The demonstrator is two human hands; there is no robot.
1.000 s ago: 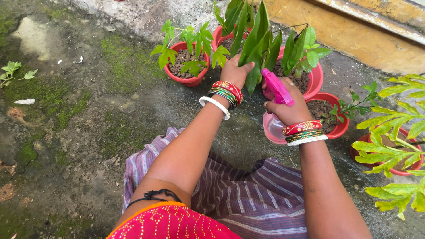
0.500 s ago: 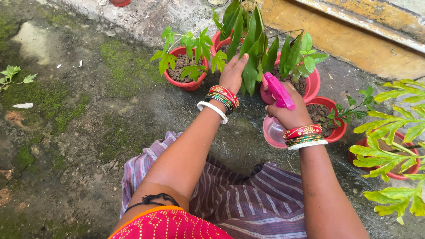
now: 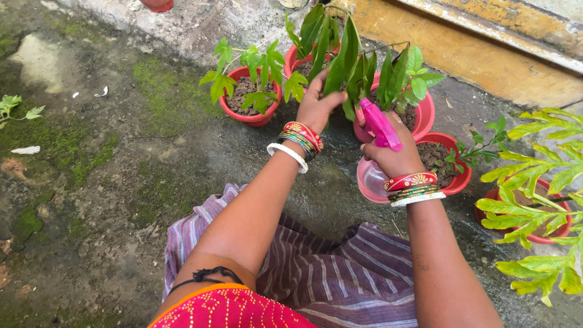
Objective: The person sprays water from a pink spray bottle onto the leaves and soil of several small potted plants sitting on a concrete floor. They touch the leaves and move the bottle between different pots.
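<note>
The right hand (image 3: 393, 157) is wrapped tight around a pink spray bottle (image 3: 378, 143), nozzle aimed at the long green leaves (image 3: 346, 58). Just left of the bottle, the left hand (image 3: 316, 106) pinches one of those leaves between thumb and fingers. Beyond the bottle stands the pink pot (image 3: 425, 115) with the plant; right of the bottle a red pot (image 3: 458, 179) of soil; far left of it another red pot (image 3: 249, 115) on mossy ground (image 3: 91, 152).

A home yard: mossy wet ground (image 3: 91, 140), red plant pots (image 3: 249, 115).
</note>
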